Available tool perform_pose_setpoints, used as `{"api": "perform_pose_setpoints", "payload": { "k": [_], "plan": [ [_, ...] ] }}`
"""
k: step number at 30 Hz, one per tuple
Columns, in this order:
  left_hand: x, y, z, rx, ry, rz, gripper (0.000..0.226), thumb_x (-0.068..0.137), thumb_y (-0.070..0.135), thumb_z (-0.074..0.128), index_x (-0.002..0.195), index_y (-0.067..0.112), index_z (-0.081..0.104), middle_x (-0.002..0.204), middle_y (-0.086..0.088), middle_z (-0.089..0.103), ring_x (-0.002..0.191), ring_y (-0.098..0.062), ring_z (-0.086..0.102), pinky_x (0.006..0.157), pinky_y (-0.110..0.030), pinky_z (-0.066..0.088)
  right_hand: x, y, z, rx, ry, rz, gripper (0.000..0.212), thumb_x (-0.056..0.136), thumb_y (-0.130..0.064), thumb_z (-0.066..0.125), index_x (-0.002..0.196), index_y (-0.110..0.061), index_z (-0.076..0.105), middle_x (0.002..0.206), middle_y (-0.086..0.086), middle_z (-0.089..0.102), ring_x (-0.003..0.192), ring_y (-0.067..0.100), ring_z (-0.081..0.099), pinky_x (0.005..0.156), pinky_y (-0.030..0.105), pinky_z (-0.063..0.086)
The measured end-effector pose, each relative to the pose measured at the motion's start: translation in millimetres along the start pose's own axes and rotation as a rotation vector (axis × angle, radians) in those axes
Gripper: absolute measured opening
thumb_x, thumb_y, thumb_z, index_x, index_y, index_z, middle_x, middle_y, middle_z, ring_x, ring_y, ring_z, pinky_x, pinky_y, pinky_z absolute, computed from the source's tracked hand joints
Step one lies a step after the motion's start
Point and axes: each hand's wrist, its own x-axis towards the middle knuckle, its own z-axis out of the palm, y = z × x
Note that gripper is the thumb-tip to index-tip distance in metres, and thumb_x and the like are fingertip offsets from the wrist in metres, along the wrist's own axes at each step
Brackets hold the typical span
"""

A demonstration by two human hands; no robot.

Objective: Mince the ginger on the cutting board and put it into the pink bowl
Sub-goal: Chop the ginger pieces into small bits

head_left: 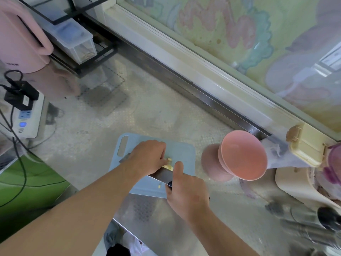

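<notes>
Right hand [186, 193] has its grip clamped on the knife [162, 174]; left hand [149, 157], fingers curled, steadies the ginger [168, 164] mid-board (pink bowl [243, 156] waits rightward).

Most of the steel knife blade [162, 174] and of the pale yellow chopped ginger [168, 164] is hidden under the left hand [147, 157], while the dark utensils [313, 224] at lower right are blurred.

— How was the light?
— Soft, even daylight fell through the window [239, 34]; the steel counter [156, 111] carried a pale glare and faint reflections.
— And sharpness?
— Wide-angle bending at the edges; the lower right corner was smeared with blur.
</notes>
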Motion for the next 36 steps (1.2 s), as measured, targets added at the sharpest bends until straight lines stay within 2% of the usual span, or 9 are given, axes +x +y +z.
{"api": "perform_pose_setpoints", "payload": {
  "k": [9, 14, 18, 21, 24, 26, 28, 33, 36],
  "plan": [
    [-16, -20, -16, -0.338, 0.153, -0.042, 0.036, 0.1, 0.034, 0.051, 0.07, 0.015, 0.047, 0.068, 0.005, 0.048, 0.061, -0.018, 0.046, 0.059, -0.038, 0.043, -1, 12, 0, 0.035, -0.025, 0.053, 0.031, 0.095, -0.036, 0.045, 0.114, -0.02, 0.026, 0.066, -0.006, 0.048, 0.061, 0.032, 0.049, 0.055, 0.036, 0.035],
    [-31, -17, -24, -0.327, -0.132, -0.017, 0.021, 0.09, 0.026, 0.05, 0.079, 0.009, 0.055, 0.073, -0.007, 0.056, 0.056, -0.017, 0.039, 0.054, -0.036, 0.033, -5, 10, -3, 0.019, -0.023, 0.053, 0.033, 0.095, -0.035, 0.046, 0.118, -0.019, 0.028, 0.069, -0.005, 0.049, 0.063, 0.032, 0.05, 0.056, 0.036, 0.036],
    [-25, -14, -19, -0.186, -0.231, 0.037, 0.026, 0.095, 0.023, 0.042, 0.085, 0.015, 0.065, 0.09, -0.005, 0.065, 0.083, -0.025, 0.063, 0.075, -0.046, 0.053, -9, 7, -5, -0.015, -0.032, 0.036, 0.036, 0.095, -0.033, 0.047, 0.121, -0.019, 0.027, 0.069, -0.006, 0.049, 0.061, 0.033, 0.049, 0.049, 0.035, 0.027],
    [-23, -13, -16, -0.221, -0.232, 0.042, 0.029, 0.095, 0.017, 0.044, 0.092, 0.026, 0.071, 0.1, 0.008, 0.066, 0.093, -0.016, 0.062, 0.086, -0.04, 0.054, -11, 9, -3, -0.011, -0.054, 0.04, 0.034, 0.095, -0.032, 0.047, 0.119, -0.019, 0.027, 0.07, -0.005, 0.05, 0.062, 0.032, 0.05, 0.054, 0.035, 0.033],
    [-25, -12, -16, -0.368, -0.114, -0.018, 0.033, 0.092, 0.007, 0.045, 0.09, 0.027, 0.072, 0.098, 0.009, 0.068, 0.079, -0.011, 0.062, 0.07, -0.03, 0.05, -13, 12, -2, -0.002, -0.051, 0.04, 0.031, 0.096, -0.034, 0.046, 0.116, -0.019, 0.027, 0.071, -0.005, 0.052, 0.063, 0.032, 0.051, 0.056, 0.035, 0.037],
    [-27, -13, -17, -0.48, -0.047, -0.056, 0.036, 0.087, -0.001, 0.044, 0.081, 0.023, 0.07, 0.085, 0.009, 0.068, 0.056, -0.005, 0.053, 0.049, -0.02, 0.041, -14, 13, -3, 0.0, -0.05, 0.039, 0.03, 0.097, -0.034, 0.045, 0.116, -0.019, 0.027, 0.071, -0.005, 0.052, 0.063, 0.031, 0.052, 0.056, 0.036, 0.037],
    [-28, -15, -19, -0.51, -0.05, -0.057, 0.036, 0.081, -0.004, 0.042, 0.075, 0.02, 0.067, 0.071, 0.008, 0.064, 0.049, -0.008, 0.046, 0.045, -0.018, 0.035, -13, 13, -4, -0.005, -0.052, 0.033, 0.031, 0.097, -0.033, 0.045, 0.118, -0.019, 0.028, 0.071, -0.005, 0.051, 0.063, 0.031, 0.053, 0.055, 0.036, 0.036],
    [-22, -11, -13, -0.25, -0.287, 0.086, 0.035, 0.096, 0.013, 0.047, 0.098, 0.031, 0.077, 0.107, 0.015, 0.067, 0.101, -0.008, 0.062, 0.09, -0.031, 0.052, -11, 12, -6, -0.052, -0.057, 0.009, 0.034, 0.095, -0.027, 0.046, 0.123, -0.017, 0.028, 0.07, -0.004, 0.049, 0.061, 0.032, 0.049, 0.046, 0.033, 0.022],
    [-16, -10, -6, -0.199, -0.16, 0.083, 0.039, 0.1, 0.009, 0.044, 0.115, 0.028, 0.074, 0.119, 0.013, 0.064, 0.11, -0.012, 0.059, 0.095, -0.031, 0.05, -10, 12, -6, -0.046, -0.061, 0.019, 0.034, 0.095, -0.026, 0.047, 0.122, -0.017, 0.028, 0.066, -0.005, 0.045, 0.06, 0.032, 0.049, 0.048, 0.034, 0.027]
  ]
}}
